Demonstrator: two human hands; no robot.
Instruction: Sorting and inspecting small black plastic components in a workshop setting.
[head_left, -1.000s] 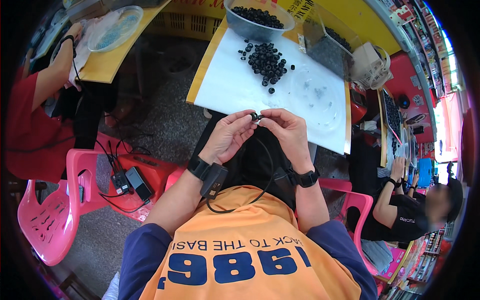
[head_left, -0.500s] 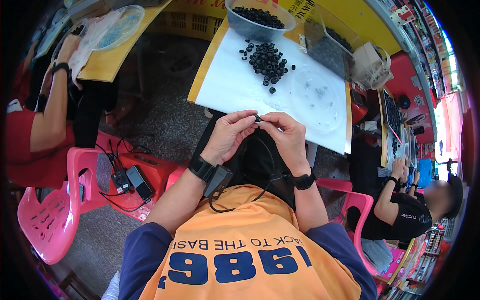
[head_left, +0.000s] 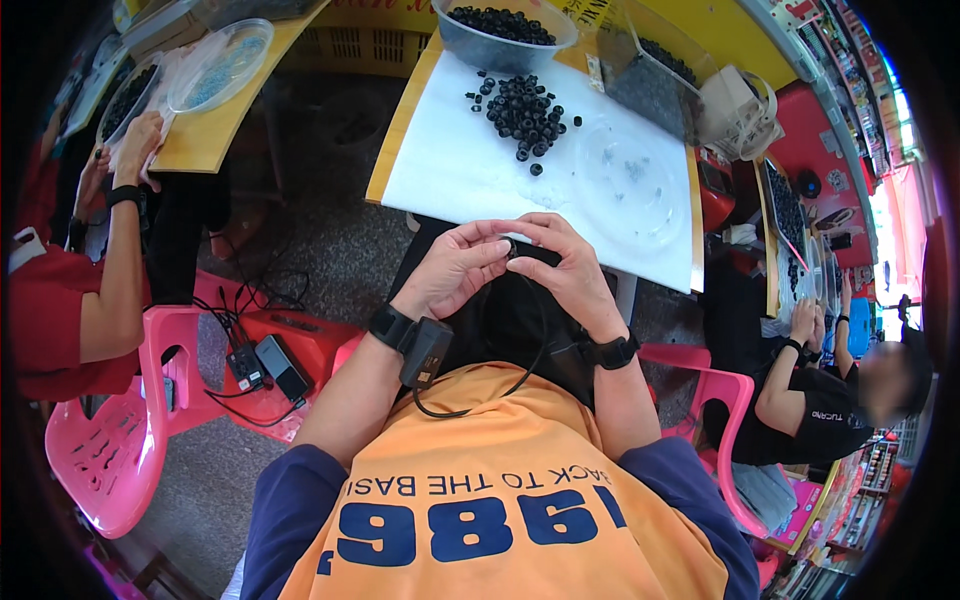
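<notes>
Right hand curled inward (left pinches black piece).

Fairly bright, even light falls on the white sheet, while the floor beside it lies dim. Glare washes out the far right; highlights gleam on the left pink chair. Lines bend toward a dark, purple-fringed rim.

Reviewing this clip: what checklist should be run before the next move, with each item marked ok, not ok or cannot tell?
1. Left hand holds the small black piece: ok, at its fingertips.
2. Right hand grips it too: cannot tell; its fingers curl close around.
3. Piece fully visible: not ok, fingers partly cover it.
4. Loose black pieces away from the near edge of the white surface: ok.
5. Bowl upright: ok.
</notes>
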